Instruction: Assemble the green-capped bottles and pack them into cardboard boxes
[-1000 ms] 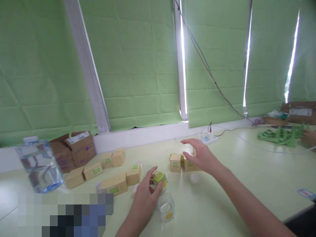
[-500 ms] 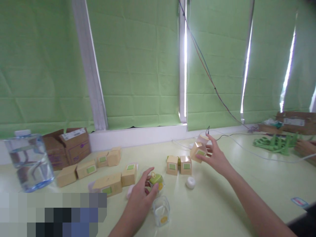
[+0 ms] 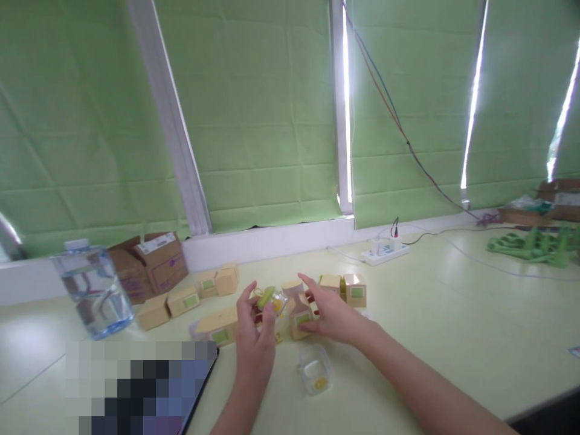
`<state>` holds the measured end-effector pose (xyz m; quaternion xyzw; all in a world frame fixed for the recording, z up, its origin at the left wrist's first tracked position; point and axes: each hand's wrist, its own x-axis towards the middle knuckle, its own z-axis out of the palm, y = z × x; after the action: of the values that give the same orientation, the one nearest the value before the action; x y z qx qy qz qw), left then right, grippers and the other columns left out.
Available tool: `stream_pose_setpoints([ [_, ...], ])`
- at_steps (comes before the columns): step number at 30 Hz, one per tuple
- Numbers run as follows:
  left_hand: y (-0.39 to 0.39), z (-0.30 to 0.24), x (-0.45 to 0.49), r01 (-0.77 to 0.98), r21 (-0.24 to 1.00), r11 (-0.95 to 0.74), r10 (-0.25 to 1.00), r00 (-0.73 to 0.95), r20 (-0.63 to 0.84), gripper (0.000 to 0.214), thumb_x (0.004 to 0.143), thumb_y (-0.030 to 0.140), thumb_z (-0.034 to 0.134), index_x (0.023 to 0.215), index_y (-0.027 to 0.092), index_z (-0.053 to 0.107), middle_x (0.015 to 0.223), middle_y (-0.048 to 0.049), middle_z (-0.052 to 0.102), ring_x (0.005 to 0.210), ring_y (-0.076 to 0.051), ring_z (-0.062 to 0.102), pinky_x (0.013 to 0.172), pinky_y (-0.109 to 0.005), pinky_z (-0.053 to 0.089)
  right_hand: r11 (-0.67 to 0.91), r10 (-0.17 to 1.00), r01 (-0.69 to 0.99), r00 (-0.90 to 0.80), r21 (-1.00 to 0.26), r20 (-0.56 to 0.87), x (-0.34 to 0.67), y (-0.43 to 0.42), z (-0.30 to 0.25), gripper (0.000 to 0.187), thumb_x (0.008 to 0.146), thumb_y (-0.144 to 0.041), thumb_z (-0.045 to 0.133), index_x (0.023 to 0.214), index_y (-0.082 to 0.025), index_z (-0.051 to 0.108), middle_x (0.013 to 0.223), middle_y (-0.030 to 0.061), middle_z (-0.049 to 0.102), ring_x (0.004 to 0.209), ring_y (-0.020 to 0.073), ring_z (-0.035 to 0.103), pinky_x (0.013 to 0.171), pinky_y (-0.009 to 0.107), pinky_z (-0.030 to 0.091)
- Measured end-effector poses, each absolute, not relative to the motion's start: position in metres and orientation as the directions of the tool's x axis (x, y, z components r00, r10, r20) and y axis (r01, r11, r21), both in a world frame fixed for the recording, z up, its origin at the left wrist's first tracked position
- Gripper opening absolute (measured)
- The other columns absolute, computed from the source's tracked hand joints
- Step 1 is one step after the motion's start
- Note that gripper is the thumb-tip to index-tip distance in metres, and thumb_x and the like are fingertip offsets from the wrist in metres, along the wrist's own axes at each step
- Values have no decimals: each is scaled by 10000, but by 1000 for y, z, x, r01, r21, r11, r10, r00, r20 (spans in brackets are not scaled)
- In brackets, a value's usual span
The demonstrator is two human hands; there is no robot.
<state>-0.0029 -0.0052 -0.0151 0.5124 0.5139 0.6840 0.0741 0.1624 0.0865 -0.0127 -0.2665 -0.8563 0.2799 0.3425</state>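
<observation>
- Toward the front edge of the pale yellow-green table (image 3: 453, 338): one clear, square-sided plastic cup with a round yellow sticker (image 3: 315, 370), which stood without a lid, nothing visible inside.
- Left hand (image 3: 257, 329): thumb and fingers gripped one small clear plastic container with a green lid and yellow loop (image 3: 272, 296), tilted, raised above the table and outside the cardboard.
- Right hand (image 3: 333, 314): grasped one small tan cardboard box with a green label (image 3: 297, 314), just beside the container. A top flap looked raised; by judgement it was unclosed, contents not discernible.
- Toward the back edge: two upright tan boxes (image 3: 354, 291), apparently closed up.
- Toward the back-left corner: several similar tan cartons (image 3: 182, 301), seemingly closed too, contents hidden.
</observation>
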Motion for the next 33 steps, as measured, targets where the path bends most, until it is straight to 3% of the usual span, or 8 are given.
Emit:
stream_pose_setpoints([
  [3,-3,-17,0,465,772,-433,652,-430,624,532,897,425,553,1372,250,391,1084,-67,578,869,-173,633,768,-318,516,716,624,212,-621,-665,473,166,87,-19,1149,667,-303,831,1549,-301,94,1290,127,574,1069,268,620,943,466,500],
  [5,-2,-17,1,479,772,-417,665,-419,619,556,872,413,590,1360,234,394,1113,-85,593,866,-178,640,763,-326,522,753,596,162,-578,-638,557,174,85,-15,1126,668,-351,836,1543,-293,129,1359,135,516,1125,266,592,980,468,483],
  [11,-9,-14,4,509,714,-481,623,-375,687,513,807,357,667,1251,205,459,1136,-105,625,824,-170,642,731,-312,521,920,383,99,-443,-380,810,188,71,4,605,803,-328,740,1356,-287,497,1281,77,593,1216,245,524,1051,437,433],
  [18,-12,-15,4,558,655,-509,683,-202,702,466,836,340,664,1212,215,419,1077,-86,640,870,-181,613,769,-322,489,958,228,-33,-520,-286,823,180,66,4,631,799,-372,757,1366,-274,498,1265,74,629,1200,247,535,1034,428,450],
  [24,-10,-10,3,692,579,-431,689,-162,706,271,939,378,502,1159,224,538,1111,-75,631,963,-207,612,803,-354,490,931,331,9,-447,-366,831,183,71,0,576,724,-382,820,1228,-239,580,1168,76,669,1111,238,596,988,413,485],
  [26,-8,-10,2,725,558,-404,663,-189,725,279,960,368,446,1173,224,554,1176,-85,617,1035,-220,604,851,-378,501,888,428,10,-386,-460,817,184,73,-1,580,700,-388,834,1198,-228,583,1159,82,663,1091,235,614,976,408,503],
  [30,-4,-16,-1,781,498,-378,663,-147,734,294,935,361,496,1186,220,559,1291,-111,570,1240,-266,517,945,-436,497,712,646,-104,-292,-695,706,184,77,-5,570,680,-413,838,1131,-215,551,1078,68,660,984,206,668,899,368,564],
  [33,-3,-20,2,822,432,-371,723,-36,689,306,928,341,518,1215,241,554,1322,-106,568,1287,-278,484,1049,-504,415,620,692,-179,-333,-764,640,185,77,-8,560,675,-398,842,1090,-216,513,995,43,671,897,189,693,847,350,585],
])
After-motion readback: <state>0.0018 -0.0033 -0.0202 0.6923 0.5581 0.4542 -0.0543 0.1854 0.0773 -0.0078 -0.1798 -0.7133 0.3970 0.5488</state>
